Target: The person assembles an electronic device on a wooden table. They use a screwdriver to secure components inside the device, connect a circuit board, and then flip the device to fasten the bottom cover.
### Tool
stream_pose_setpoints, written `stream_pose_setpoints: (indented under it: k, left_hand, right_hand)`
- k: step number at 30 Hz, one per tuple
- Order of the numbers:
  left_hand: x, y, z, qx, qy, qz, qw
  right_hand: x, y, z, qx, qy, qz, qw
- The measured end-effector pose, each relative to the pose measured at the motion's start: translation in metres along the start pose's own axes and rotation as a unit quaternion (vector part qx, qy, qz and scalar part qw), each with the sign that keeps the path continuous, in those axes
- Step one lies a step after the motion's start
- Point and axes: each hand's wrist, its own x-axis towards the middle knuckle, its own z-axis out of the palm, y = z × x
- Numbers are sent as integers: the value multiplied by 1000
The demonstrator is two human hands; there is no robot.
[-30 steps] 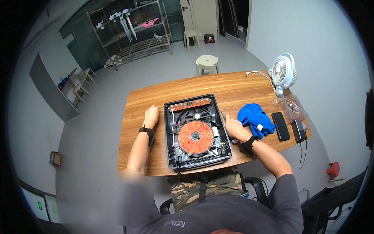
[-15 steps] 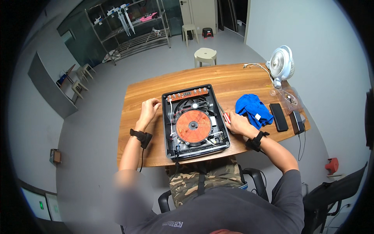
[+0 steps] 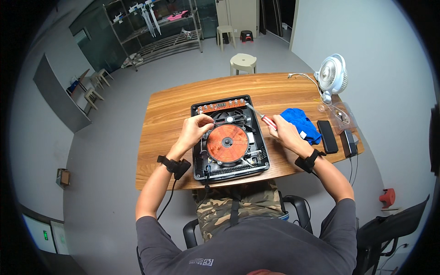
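Note:
In front of me lies an opened induction cooker [image 3: 261, 158], its black housing holding a round copper coil [image 3: 227, 151] and an orange button board [image 3: 222, 106] along the far end. My left hand [image 3: 193, 132] is over the housing's left side, thumb and fingertips pinched together beside the coil; anything between them is too small to make out. Gripped in my right hand [image 3: 289, 139] is a screwdriver [image 3: 268, 122] with a red and white handle. Its shaft slants up and left, the tip near the right end of the button board.
A crumpled blue cloth [image 3: 300, 126] lies right of the cooker. Beyond it are a black flat case [image 3: 327, 136], a black adapter box [image 3: 349, 143] with a cord, a clear plastic bag [image 3: 340, 114] and a white fan [image 3: 331, 75]. A stool [image 3: 243, 63] stands past the far edge.
My left hand has moved from the table beside the cooker to over its inside. My right hand has lifted the screwdriver, bringing its tip to the far right part of the housing.

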Motion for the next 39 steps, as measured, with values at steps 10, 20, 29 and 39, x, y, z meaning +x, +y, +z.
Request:
stream_pose_setpoints:
  k: [10,20,29,39]
  left_hand:
    - [-11,-6,15,-71,-34,-32,996]
    - [-11,-10,14,-9,-33,10,999]
    - [-9,-5,17,51,-57,69,995]
    - [-6,2,18,33,-78,20,996]
  right_hand:
    - [10,-35,18,44,-46,-155,986]
    - [12,-32,23,37,-49,-166,984]
    - [9,-29,21,37,-62,-161,984]
    - [8,-26,15,67,-84,-133,985]
